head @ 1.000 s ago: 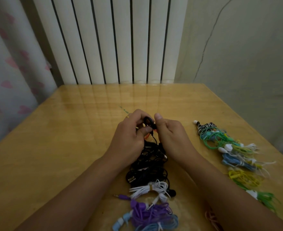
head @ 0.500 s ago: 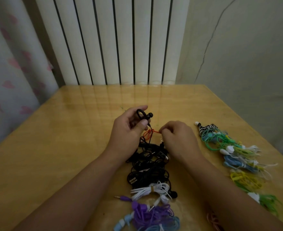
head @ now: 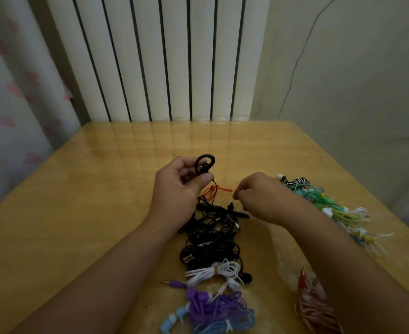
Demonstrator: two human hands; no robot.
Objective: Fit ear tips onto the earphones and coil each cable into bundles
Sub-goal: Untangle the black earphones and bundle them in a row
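The left hand [head: 177,189] is up off the counter [head: 78,213], thumb and fingers curled round a black ear-hook earphone [head: 204,165], hook loop standing proud above the knuckles and its thin cable dropping down and back toward the black tangle [head: 210,237] that lies between the two forearms. Over to the right hand [head: 259,196]: fingertips bunched together in a tight pinch, aimed leftward, and it looks to be nipping something very small, quite possibly an ear tip, though it is too small to make out for certain. Between the two hands lies an orange twist of cable [head: 214,191], just below the earphone. So here is the key relation: the earphone sits up and to the left of that right-hand pinch, near but apart, with the bud end facing roughly toward the right hand. I judge the right hand is the one to travel, up and left, to meet the bud. Finished coloured bundles [head: 324,206] lie along the right edge, with white, purple and blue sets [head: 213,307] in the near foreground.
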